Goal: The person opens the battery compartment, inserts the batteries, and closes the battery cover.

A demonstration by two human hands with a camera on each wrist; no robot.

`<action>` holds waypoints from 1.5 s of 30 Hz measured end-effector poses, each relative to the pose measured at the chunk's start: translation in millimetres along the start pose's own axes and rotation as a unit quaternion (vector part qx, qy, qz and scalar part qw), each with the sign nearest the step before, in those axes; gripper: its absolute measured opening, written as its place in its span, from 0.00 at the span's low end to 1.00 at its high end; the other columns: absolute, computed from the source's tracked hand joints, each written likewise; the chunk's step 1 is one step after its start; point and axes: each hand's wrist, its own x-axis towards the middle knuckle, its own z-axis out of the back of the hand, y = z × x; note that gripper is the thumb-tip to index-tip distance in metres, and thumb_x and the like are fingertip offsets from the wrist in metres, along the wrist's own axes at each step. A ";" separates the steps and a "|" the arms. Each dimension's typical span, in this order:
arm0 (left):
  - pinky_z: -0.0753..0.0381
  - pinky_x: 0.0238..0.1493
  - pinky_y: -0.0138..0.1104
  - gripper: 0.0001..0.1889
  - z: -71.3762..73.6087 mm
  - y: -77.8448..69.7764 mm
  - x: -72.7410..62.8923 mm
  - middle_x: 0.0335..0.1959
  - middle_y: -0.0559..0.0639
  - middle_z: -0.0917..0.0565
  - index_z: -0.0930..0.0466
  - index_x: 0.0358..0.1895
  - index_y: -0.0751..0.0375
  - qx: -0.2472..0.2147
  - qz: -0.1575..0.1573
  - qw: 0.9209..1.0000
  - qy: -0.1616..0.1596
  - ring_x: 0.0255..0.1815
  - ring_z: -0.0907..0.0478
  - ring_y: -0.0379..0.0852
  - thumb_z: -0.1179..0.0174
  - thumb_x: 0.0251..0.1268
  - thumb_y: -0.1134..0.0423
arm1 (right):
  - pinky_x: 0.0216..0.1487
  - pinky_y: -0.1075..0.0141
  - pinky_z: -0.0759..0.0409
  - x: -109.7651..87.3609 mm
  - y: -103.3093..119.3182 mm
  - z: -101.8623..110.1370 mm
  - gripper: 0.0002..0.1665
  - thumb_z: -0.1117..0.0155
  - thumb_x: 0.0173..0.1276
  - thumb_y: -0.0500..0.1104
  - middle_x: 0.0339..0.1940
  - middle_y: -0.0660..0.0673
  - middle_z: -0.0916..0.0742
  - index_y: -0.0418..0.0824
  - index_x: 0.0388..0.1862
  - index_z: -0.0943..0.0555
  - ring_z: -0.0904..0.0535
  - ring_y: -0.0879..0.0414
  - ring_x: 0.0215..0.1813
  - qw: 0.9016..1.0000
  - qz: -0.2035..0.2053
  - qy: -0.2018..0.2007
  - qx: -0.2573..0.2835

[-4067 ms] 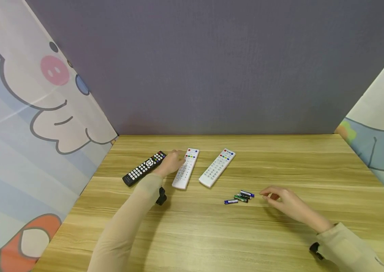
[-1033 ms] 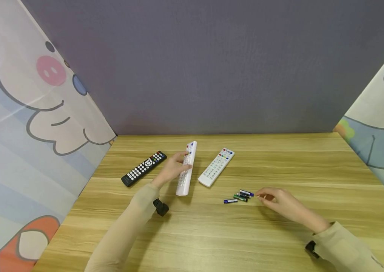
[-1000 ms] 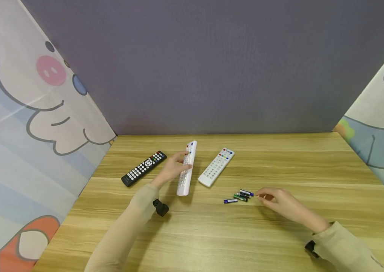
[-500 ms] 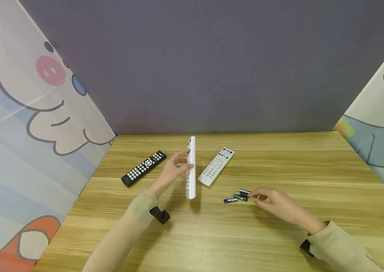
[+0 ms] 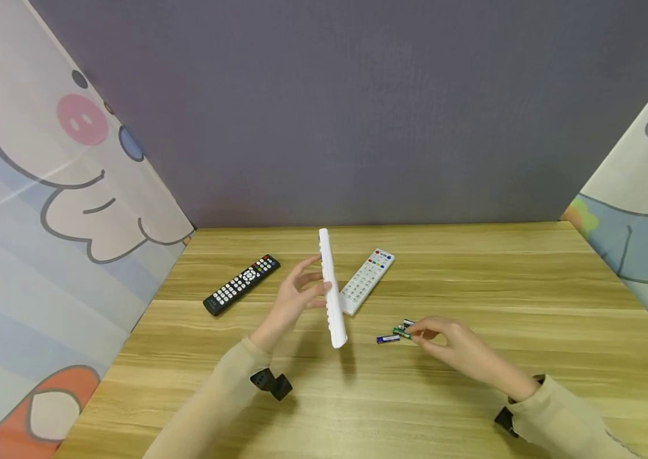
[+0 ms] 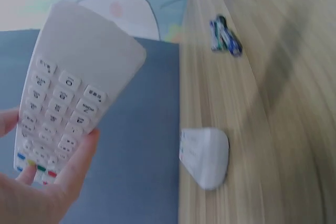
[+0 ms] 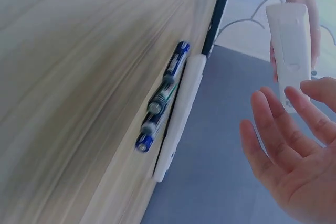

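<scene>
My left hand (image 5: 285,306) grips a white remote control (image 5: 331,287) by its long edges, up off the table and turned on its side. Its keypad faces my left palm, as the left wrist view shows on the remote's front (image 6: 79,40); the right wrist view has its plain back (image 7: 291,40). My right hand (image 5: 454,344) is bent loosely above a small cluster of batteries and covers part of them in the head view. Nothing lies in its fingers (image 7: 273,145) in the right wrist view. A blue battery (image 5: 388,339) lies left of a green one (image 5: 401,333).
A second white remote (image 5: 366,280) lies on the wooden table (image 5: 501,268), just behind the held one. Farther left lies a black remote (image 5: 241,285). A grey panel (image 5: 381,115) stands along the back edge, with cartoon-printed cloth (image 5: 20,268) at both sides.
My left hand took hold of the white remote, lifted it, and has tilted it onto its side while moving it slightly right. My right hand has moved left, over the batteries.
</scene>
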 end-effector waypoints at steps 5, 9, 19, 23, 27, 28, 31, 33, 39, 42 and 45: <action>0.20 0.43 0.41 0.32 -7.8 -3.8 -11.1 0.53 0.62 0.30 0.40 0.63 0.50 -0.041 -0.001 0.999 -0.024 0.44 0.25 0.49 0.42 0.53 0.71 | 0.37 0.67 0.20 2.1 5.6 -6.1 0.09 0.41 0.60 0.37 0.39 0.50 0.17 0.45 0.40 0.21 0.24 0.66 0.37 0.999 0.022 -0.024 0.014; 0.20 0.44 0.41 0.32 -13.5 -6.3 -18.7 0.54 0.62 0.31 0.42 0.64 0.52 -0.069 -0.006 0.997 -0.039 0.46 0.26 0.48 0.43 0.54 0.71 | 0.36 0.66 0.19 4.7 12.6 -12.5 0.09 0.40 0.60 0.37 0.38 0.50 0.16 0.44 0.40 0.20 0.24 0.67 0.36 0.998 0.028 -0.050 0.026; 0.20 0.42 0.38 0.32 -26.4 -9.7 -32.0 0.53 0.61 0.32 0.44 0.64 0.54 -0.116 -0.031 0.992 -0.049 0.45 0.26 0.47 0.45 0.54 0.73 | 0.33 0.68 0.19 12.6 30.6 -21.4 0.10 0.42 0.61 0.36 0.39 0.48 0.17 0.40 0.42 0.22 0.22 0.63 0.36 0.991 0.001 -0.072 0.116; 0.19 0.42 0.36 0.33 -31.0 -10.2 -35.4 0.52 0.59 0.32 0.45 0.64 0.56 -0.137 -0.043 0.988 -0.051 0.44 0.26 0.46 0.46 0.54 0.73 | 0.36 0.67 0.19 14.4 33.7 -24.2 0.11 0.43 0.62 0.36 0.41 0.44 0.17 0.39 0.45 0.23 0.22 0.62 0.38 0.984 -0.018 -0.070 0.165; 0.20 0.44 0.38 0.33 -35.3 -10.1 -38.8 0.51 0.59 0.32 0.47 0.64 0.56 -0.150 -0.049 0.986 -0.051 0.43 0.25 0.45 0.47 0.55 0.73 | 0.39 0.66 0.19 16.6 37.2 -26.6 0.14 0.45 0.63 0.36 0.43 0.40 0.18 0.37 0.48 0.25 0.22 0.60 0.41 0.971 -0.028 -0.063 0.228; 0.20 0.45 0.38 0.32 -36.3 -9.9 -39.5 0.51 0.58 0.32 0.47 0.64 0.56 -0.153 -0.049 0.986 -0.053 0.43 0.25 0.45 0.47 0.55 0.74 | 0.41 0.66 0.19 17.3 38.1 -27.1 0.14 0.45 0.63 0.36 0.44 0.38 0.19 0.36 0.48 0.26 0.22 0.59 0.42 0.966 -0.030 -0.061 0.248; 0.21 0.46 0.39 0.32 -38.6 -9.1 -40.8 0.51 0.59 0.32 0.47 0.64 0.56 -0.160 -0.051 0.984 -0.059 0.44 0.25 0.46 0.47 0.55 0.74 | 0.44 0.66 0.20 19.7 41.2 -28.9 0.17 0.44 0.62 0.35 0.47 0.35 0.21 0.32 0.51 0.28 0.22 0.57 0.45 0.954 -0.041 -0.051 0.293; 0.21 0.45 0.39 0.32 -40.1 -8.1 -41.1 0.51 0.59 0.32 0.47 0.63 0.56 -0.162 -0.054 0.983 -0.064 0.44 0.26 0.47 0.47 0.54 0.74 | 0.46 0.66 0.21 21.5 42.9 -30.1 0.19 0.44 0.62 0.35 0.48 0.34 0.22 0.30 0.52 0.30 0.23 0.56 0.45 0.947 -0.047 -0.047 0.314; 0.20 0.43 0.37 0.32 -44.1 -4.6 -40.2 0.50 0.58 0.31 0.47 0.62 0.56 -0.160 -0.069 0.982 -0.070 0.42 0.25 0.45 0.44 0.54 0.72 | 0.48 0.67 0.22 26.0 45.3 -33.2 0.23 0.44 0.61 0.35 0.52 0.31 0.25 0.27 0.54 0.33 0.24 0.58 0.47 0.940 -0.054 -0.038 0.333; 0.20 0.43 0.37 0.32 -45.7 -2.9 -39.0 0.49 0.57 0.32 0.47 0.62 0.57 -0.163 -0.074 0.981 -0.069 0.41 0.25 0.45 0.43 0.54 0.71 | 0.47 0.67 0.22 27.8 45.4 -34.7 0.24 0.43 0.61 0.36 0.53 0.32 0.26 0.28 0.55 0.33 0.24 0.55 0.48 0.936 -0.073 -0.032 0.343; 0.20 0.43 0.37 0.32 -47.9 -2.1 -38.2 0.50 0.58 0.32 0.46 0.62 0.56 -0.168 -0.072 0.980 -0.075 0.40 0.24 0.44 0.43 0.53 0.72 | 0.46 0.67 0.21 29.4 44.6 -36.2 0.26 0.41 0.59 0.36 0.54 0.32 0.27 0.30 0.56 0.33 0.26 0.49 0.49 0.930 -0.093 -0.026 0.355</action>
